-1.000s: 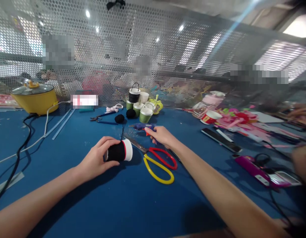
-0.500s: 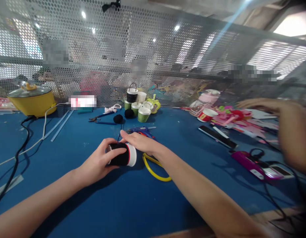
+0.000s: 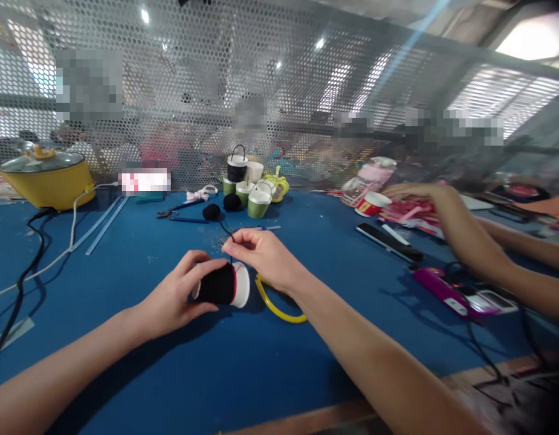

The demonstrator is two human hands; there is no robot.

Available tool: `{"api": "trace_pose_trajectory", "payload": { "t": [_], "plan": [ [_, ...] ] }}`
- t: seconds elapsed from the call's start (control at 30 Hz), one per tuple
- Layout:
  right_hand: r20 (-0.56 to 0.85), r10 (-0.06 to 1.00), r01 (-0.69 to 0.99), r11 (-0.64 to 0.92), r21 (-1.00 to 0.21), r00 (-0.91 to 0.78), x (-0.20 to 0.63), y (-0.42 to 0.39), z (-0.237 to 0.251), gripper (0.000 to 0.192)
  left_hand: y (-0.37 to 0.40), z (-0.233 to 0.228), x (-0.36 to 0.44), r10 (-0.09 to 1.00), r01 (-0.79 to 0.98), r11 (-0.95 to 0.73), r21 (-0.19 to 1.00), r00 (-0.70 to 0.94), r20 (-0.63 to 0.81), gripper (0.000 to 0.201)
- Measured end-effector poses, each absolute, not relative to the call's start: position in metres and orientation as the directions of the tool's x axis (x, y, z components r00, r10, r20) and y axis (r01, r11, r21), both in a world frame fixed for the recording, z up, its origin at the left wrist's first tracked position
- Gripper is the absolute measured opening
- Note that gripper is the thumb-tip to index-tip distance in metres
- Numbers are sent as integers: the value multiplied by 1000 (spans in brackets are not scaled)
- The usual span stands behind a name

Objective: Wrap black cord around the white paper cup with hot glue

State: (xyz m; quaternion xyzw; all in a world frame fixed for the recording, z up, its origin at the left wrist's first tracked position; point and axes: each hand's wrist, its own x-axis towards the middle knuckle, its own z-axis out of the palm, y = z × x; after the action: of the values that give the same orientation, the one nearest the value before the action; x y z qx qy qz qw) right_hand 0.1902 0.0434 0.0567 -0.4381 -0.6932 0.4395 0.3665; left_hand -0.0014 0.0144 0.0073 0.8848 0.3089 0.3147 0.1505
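Note:
My left hand (image 3: 191, 287) is wrapped round a paper cup (image 3: 220, 285) lying on its side, its white rim to the right. Black yarn covers most of the cup, with a thin red band near the rim. Just above the cup, my right hand (image 3: 261, 257) pinches a strand of black yarn (image 3: 225, 228). This strand runs from the cup up toward two black yarn balls (image 3: 211, 212) on the table. Under my right wrist lies a yellow ring-shaped handle (image 3: 281, 314), partly hidden. A tool behind my right hand is mostly covered.
Small green, white and black cups (image 3: 258, 204) stand at the back. Pliers (image 3: 170, 212) lie left of them, and a yellow pot (image 3: 46, 181) stands far left with cables. To the right are a phone (image 3: 388, 241), a purple power strip (image 3: 446, 290), a red cup (image 3: 372, 203) and another person's arms (image 3: 478, 241).
My right hand has lifted off the cup's rim and now pinches the yarn above it. The cup stays in my left hand. The other person's arm has moved left over the pink pieces.

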Motion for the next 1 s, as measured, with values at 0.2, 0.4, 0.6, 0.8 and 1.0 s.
{"api": "trace_pose_trajectory", "payload": {
  "t": [0.2, 0.4, 0.6, 0.8, 1.0],
  "plan": [
    [244, 933, 334, 326, -884, -264, 200, 47, 58, 26, 13, 13, 3, 748, 407, -626, 665, 555, 364, 53],
    [221, 934, 361, 316, -878, -279, 202, 53, 50, 25, 11, 13, 1, 739, 389, -612, 689, 592, 322, 53],
    [135, 948, 384, 244, -891, -288, 198, 49, 49, 24, 10, 14, 1, 675, 344, -696, 630, 614, 409, 53],
    [28, 948, 376, 153, -914, -317, 196, 46, 49, 23, 8, 13, 0, 626, 354, -758, 547, 628, 462, 51],
    [6, 938, 363, 141, -921, -348, 195, 44, 47, 27, 9, 12, 0, 578, 363, -807, 466, 643, 502, 48]
  ]
}}
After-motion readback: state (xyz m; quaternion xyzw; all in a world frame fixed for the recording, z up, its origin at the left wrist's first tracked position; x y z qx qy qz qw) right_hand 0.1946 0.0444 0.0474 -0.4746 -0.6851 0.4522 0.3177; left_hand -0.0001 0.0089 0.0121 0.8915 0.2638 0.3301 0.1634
